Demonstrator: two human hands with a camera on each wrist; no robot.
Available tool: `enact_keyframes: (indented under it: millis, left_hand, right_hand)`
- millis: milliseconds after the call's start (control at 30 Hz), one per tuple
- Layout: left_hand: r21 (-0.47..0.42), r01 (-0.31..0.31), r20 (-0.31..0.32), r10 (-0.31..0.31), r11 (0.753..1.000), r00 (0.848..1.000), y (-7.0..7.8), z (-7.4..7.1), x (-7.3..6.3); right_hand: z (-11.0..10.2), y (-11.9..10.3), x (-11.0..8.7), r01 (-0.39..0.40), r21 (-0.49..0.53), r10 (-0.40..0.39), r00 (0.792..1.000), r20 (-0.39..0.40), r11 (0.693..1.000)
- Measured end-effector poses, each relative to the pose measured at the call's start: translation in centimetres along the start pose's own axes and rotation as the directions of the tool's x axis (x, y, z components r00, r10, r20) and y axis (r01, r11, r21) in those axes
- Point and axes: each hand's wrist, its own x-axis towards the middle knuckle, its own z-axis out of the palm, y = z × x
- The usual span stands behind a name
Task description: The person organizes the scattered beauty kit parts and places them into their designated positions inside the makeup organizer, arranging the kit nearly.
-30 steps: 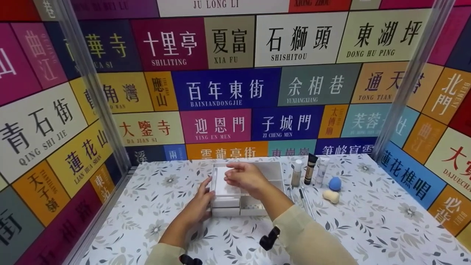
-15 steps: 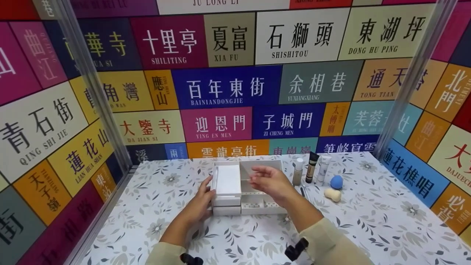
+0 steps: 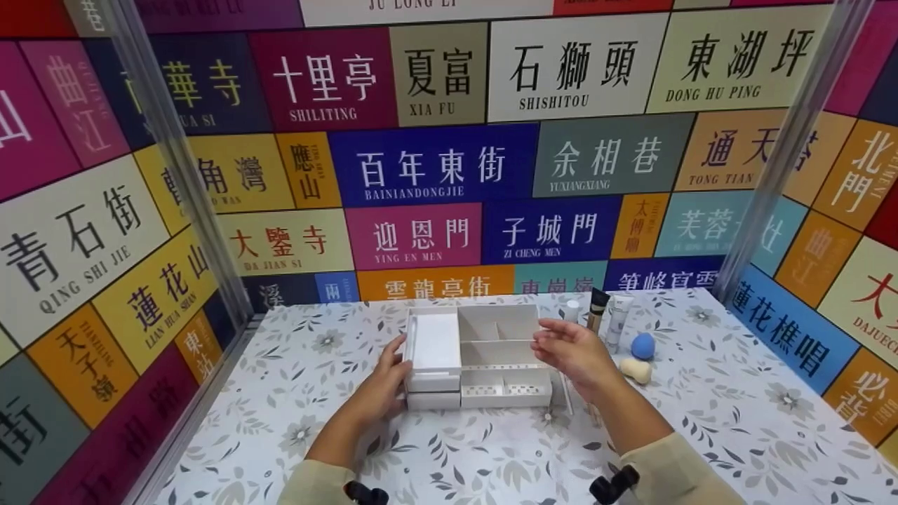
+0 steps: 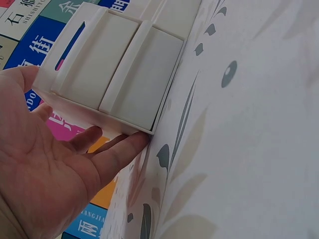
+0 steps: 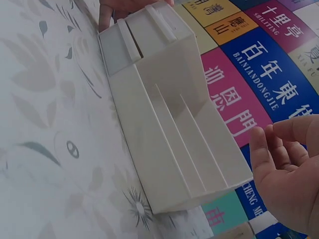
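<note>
A white desktop organizer (image 3: 506, 402) stands on the table, two stacked drawers (image 4: 144, 79) on its left and open compartments (image 5: 144, 129) on its right. My left hand (image 3: 382, 379) rests along its left side, fingers extended. In the left wrist view, the fingertips (image 4: 139, 142) reach the lower edge of that side. Held up by the organizer's right end is my right hand (image 3: 579, 359), its fingers loosely bent and nothing between them. In the right wrist view, this hand (image 5: 289, 172) shows beside the far corner of the compartments.
Behind the right hand stand a white-capped bottle (image 3: 572, 308), mostly hidden, a black tube (image 3: 597, 307) and a white tube (image 3: 618, 321). A blue sponge (image 3: 642, 345) and a cream sponge (image 3: 635, 370) lie right of them. Thin sticks (image 3: 567, 394) lie partly behind the hand.
My right hand has moved right, from over the drawer side to the organizer's right end, uncovering the compartments. The left hand stays at the left side.
</note>
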Motion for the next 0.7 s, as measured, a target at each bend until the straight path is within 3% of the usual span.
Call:
enact_keyframes:
  millis: [267, 500, 700]
  left_hand:
    - [-0.019, 0.030, 0.000, -0.030, 0.999, 1.000, 0.1, 0.1, 0.2]
    - [-0.007, -0.007, 0.010, 0.007, 1.000, 1.000, 0.0, 0.0, 0.1]
    - [-0.030, -0.017, 0.016, 0.018, 0.999, 1.000, -0.1, 0.0, 0.2]
  right_hand:
    - [-3.3, -0.1, -0.6, -0.001, -0.002, 0.001, 0.999, -0.041, 1.000]
    - [-6.0, 0.1, -1.2, -0.015, 0.000, 0.015, 0.996, -0.085, 1.000]
    - [-8.0, 1.0, -1.4, -0.039, -0.067, 0.032, 0.994, -0.101, 0.997]
